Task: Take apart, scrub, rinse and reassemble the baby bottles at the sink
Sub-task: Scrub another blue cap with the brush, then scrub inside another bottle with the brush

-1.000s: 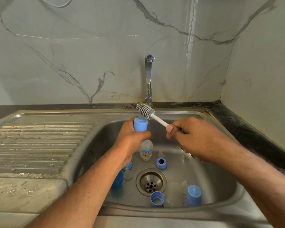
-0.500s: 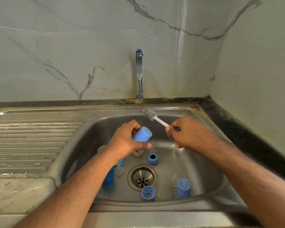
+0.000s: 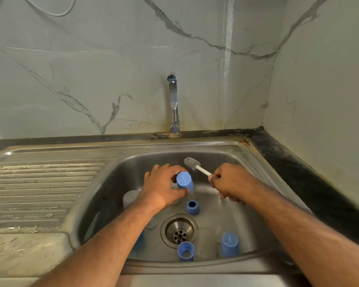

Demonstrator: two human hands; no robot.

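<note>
My left hand (image 3: 164, 189) grips a blue bottle cap (image 3: 184, 181) low over the sink basin, its closed end turned toward me. My right hand (image 3: 232, 184) holds the white handle of a bottle brush (image 3: 192, 163), whose grey bristle head points up and left, just clear of the cap. On the basin floor lie a blue collar ring (image 3: 192, 207), a second blue ring (image 3: 186, 251) at the front, a blue cap (image 3: 230, 244) standing at the front right, and a clear bottle (image 3: 130, 198) left of my left wrist. My left forearm hides more parts.
The steel sink (image 3: 216, 154) has a round drain (image 3: 179, 229) in its middle. A chrome tap (image 3: 173, 102) stands at the back, with no water running. A ribbed draining board (image 3: 42, 189) lies to the left. A dark counter edge (image 3: 298, 166) and marble walls close in the right side.
Both hands have dropped lower into the basin. The left hand has tipped the blue cap from upright onto a slant. The brush stays beside it in the right hand.
</note>
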